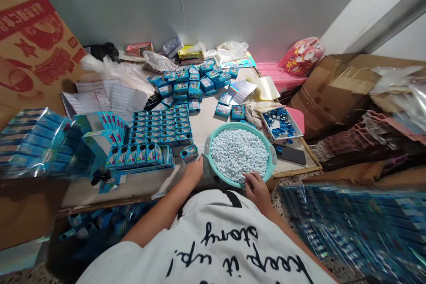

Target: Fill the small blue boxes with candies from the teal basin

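A teal round basin [213, 171] full of small pale blue beads [238, 151] sits at the near edge of the low table. My right hand [255, 186] rests on the basin's near rim, fingers curled into the beads. My left hand [193, 169] lies closed on the table just left of the basin, touching a small blue box [189, 152]. What the fingers hold, if anything, is hidden. Rows of the same small blue boxes [161, 126] stand packed together further left.
Loose blue boxes [195, 82], plastic bags and paper sheets [100, 95] crowd the table's back. A tray of dark blue caps [281, 123] and a black phone [290, 154] lie right of the basin. Cardboard cartons [333, 93] stand right; wrapped box packs [31, 142] sit left.
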Demonstrator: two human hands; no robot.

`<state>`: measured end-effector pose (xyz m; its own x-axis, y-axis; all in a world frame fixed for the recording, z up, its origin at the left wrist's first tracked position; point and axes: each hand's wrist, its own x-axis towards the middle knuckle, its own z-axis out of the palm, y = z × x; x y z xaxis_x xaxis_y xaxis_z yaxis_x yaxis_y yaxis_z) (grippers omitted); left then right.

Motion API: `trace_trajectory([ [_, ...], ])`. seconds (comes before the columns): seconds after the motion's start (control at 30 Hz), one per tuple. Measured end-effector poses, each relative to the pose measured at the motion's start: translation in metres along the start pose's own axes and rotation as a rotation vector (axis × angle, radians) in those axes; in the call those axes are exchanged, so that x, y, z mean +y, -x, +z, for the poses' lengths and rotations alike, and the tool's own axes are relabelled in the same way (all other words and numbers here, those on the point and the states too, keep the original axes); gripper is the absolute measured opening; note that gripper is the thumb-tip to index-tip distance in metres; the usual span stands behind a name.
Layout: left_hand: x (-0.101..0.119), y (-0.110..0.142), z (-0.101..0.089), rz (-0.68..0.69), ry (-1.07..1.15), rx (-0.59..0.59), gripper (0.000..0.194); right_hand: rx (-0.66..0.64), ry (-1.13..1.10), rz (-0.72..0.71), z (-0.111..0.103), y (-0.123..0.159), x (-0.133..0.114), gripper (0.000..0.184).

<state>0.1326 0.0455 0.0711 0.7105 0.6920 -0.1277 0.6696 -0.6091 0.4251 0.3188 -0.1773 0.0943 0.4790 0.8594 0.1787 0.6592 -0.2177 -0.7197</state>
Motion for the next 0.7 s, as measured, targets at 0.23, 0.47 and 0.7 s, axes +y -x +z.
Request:
trace_trajectory([
  [0.23,0.001,-0.024,0.007,-0.002,-0.009,0.004,0.019,0.035,0.003,-0.001,0.004,0.0,-0.002,0.022],
  [0.47,0.022,0.001,-0.026,0.097,0.079,0.161,0.028,0.072,0.018,-0.033,0.01,0.003,0.009,0.02],
  [0.7,0.08,-0.02,-0.048,0.345,0.234,0.201,0.035,0.063,0.062,-0.049,0.01,0.006,0.011,0.021],
])
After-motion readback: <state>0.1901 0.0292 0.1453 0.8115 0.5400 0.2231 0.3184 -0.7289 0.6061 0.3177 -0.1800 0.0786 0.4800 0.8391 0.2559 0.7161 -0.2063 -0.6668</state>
